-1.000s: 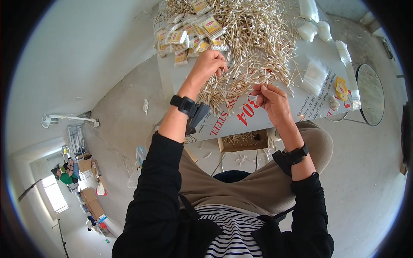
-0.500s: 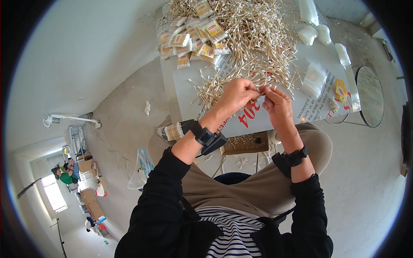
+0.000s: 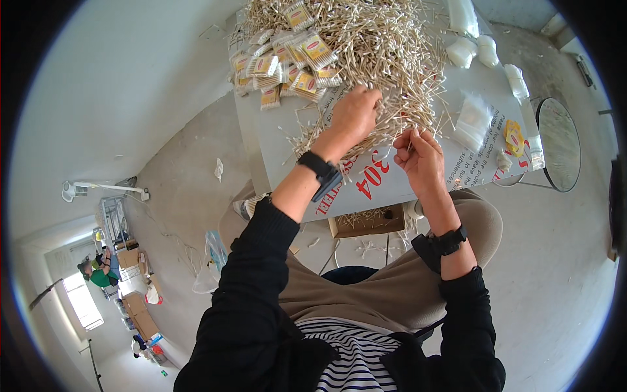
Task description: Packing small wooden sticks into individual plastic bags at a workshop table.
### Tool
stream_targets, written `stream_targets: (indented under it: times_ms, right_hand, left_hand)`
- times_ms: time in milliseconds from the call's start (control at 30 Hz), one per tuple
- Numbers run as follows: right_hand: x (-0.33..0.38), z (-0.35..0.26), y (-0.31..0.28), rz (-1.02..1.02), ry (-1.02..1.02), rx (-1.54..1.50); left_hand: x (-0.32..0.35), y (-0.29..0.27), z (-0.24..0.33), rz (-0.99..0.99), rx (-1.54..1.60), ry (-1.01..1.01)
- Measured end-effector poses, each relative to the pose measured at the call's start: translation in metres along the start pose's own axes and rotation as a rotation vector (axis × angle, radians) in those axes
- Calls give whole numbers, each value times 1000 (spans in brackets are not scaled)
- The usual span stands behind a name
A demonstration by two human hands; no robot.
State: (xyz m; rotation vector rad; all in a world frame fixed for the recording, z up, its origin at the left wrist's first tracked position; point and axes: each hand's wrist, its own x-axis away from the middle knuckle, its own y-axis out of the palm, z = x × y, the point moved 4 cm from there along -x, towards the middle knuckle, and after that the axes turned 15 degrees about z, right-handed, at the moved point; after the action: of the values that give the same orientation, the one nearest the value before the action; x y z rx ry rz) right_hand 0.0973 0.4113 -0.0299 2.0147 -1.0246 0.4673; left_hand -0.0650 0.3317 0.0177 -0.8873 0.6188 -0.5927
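Observation:
A big heap of loose cotton swabs with pale sticks and white tips covers the far middle of the table. My left hand reaches to the heap's near left side, its fingers curled in against the swabs. What those fingertips hold is hidden. Closer to the table's front edge, my right hand is pinched at thumb and fingers, with white swab tips showing at them. Small packed bags of cotton swabs with yellow labels lie piled left of the heap.
Clear plastic bags and yellow label cards lie on the table's right side. Rolls of clear film stand behind them. Beneath the front edge is an open cardboard box with swabs. A round-topped stool is at the right.
My hands have come apart. The left went up and left to the heap, while the right stayed almost in place. The view has shifted slightly.

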Motion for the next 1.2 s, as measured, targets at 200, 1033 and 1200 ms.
stream_targets:
  times_ms: [200, 1033, 1200]
  right_hand:
    - [4, 2, 0, 90, 52, -9]
    - [4, -1, 4, 29, 38, 59]
    - [5, -3, 2, 40, 58, 90]
  left_hand:
    - [36, -38, -27, 42, 82, 22]
    - [-22, 5, -34, 148, 144, -261]
    - [-15, -9, -46, -74, 553, -468]
